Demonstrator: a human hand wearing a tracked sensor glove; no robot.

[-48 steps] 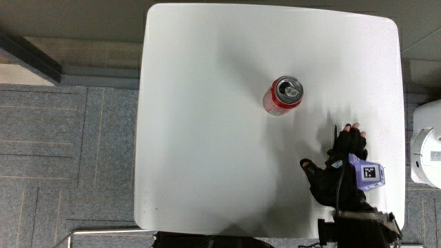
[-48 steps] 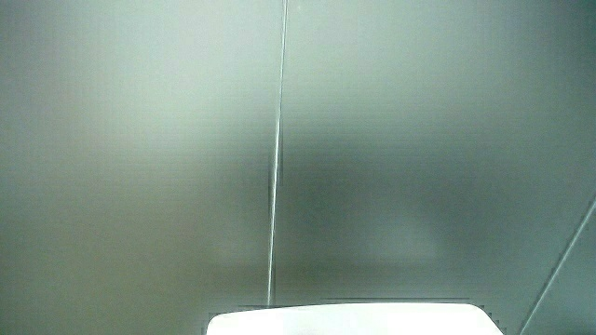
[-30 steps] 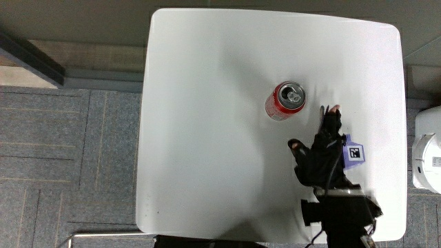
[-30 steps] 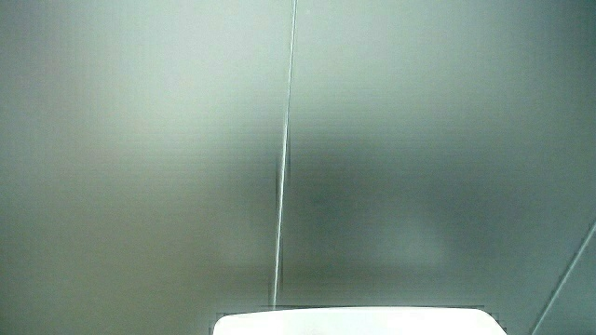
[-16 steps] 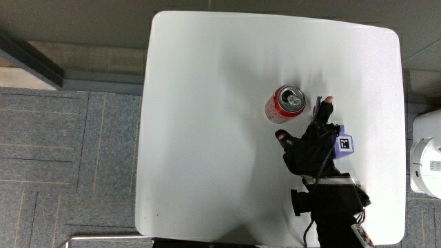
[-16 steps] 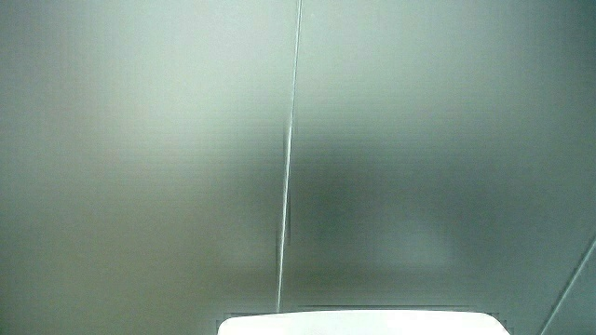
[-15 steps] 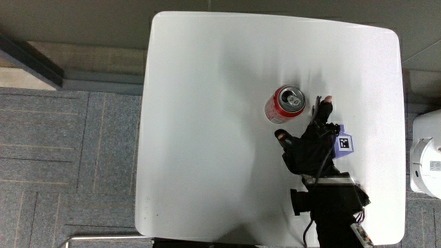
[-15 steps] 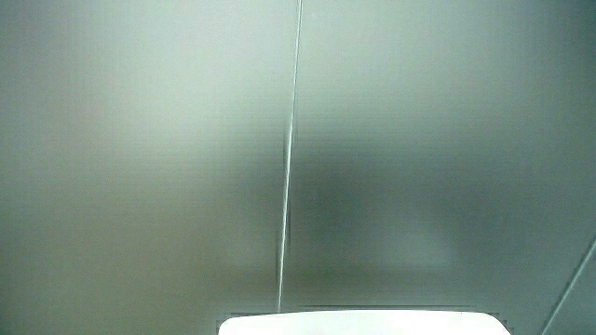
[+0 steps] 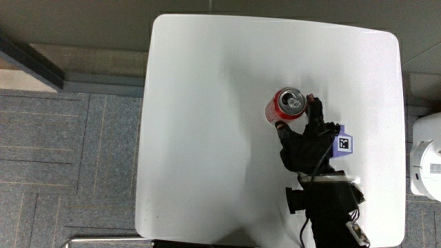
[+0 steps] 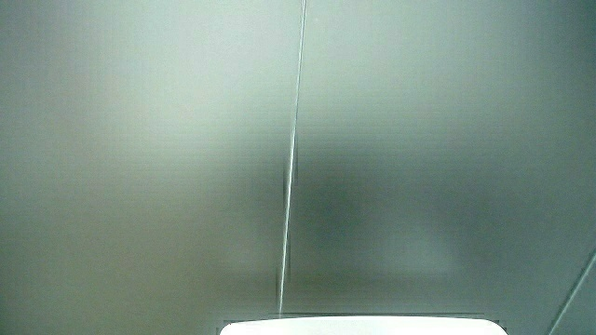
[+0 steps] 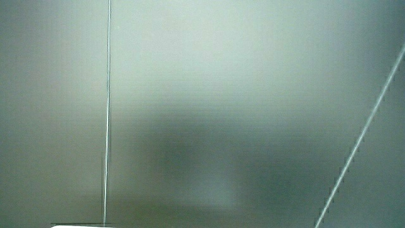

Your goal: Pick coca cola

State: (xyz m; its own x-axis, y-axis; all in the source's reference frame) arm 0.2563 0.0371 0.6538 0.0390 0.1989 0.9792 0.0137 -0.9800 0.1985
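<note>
A red coca cola can (image 9: 284,105) with a silver top stands upright near the middle of the white table (image 9: 207,103). The gloved hand (image 9: 298,117) reaches it from the person's side and wraps around it. The thumb lies against the can's nearer side and the fingers (image 9: 315,109) curl along its flank. The patterned cube (image 9: 342,142) sits on the back of the hand. Both side views show only a pale wall, with a thin strip of the table's edge (image 10: 363,327).
A white rounded object (image 9: 427,162) stands on the floor beside the table's edge. Grey carpet tiles (image 9: 69,158) surround the table. A dark device (image 9: 324,203) sits on the forearm, nearer to the person than the hand.
The hand has moved across the table from near the person's edge to the can, and its fingers have closed around it. The can has stayed in place.
</note>
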